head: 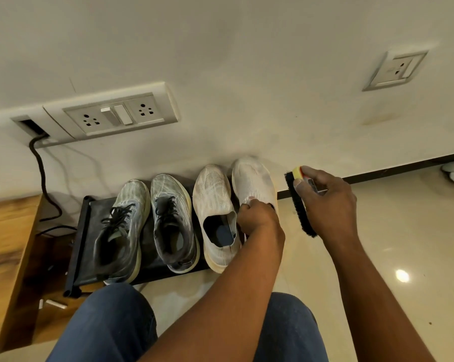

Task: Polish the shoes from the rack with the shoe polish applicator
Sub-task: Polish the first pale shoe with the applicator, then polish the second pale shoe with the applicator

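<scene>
A low black shoe rack stands against the wall with two grey laced sneakers and a white slip-on shoe on it. My left hand grips the collar of a second white slip-on shoe at the rack's right end. To its right, my right hand holds the shoe polish applicator, a black-bristled brush with a yellow cap, bristles facing the shoe and a little apart from it.
A wooden cabinet stands left of the rack. A black cable hangs from the wall socket panel. Glossy beige floor tiles spread to the right. My knees in blue jeans are at the bottom.
</scene>
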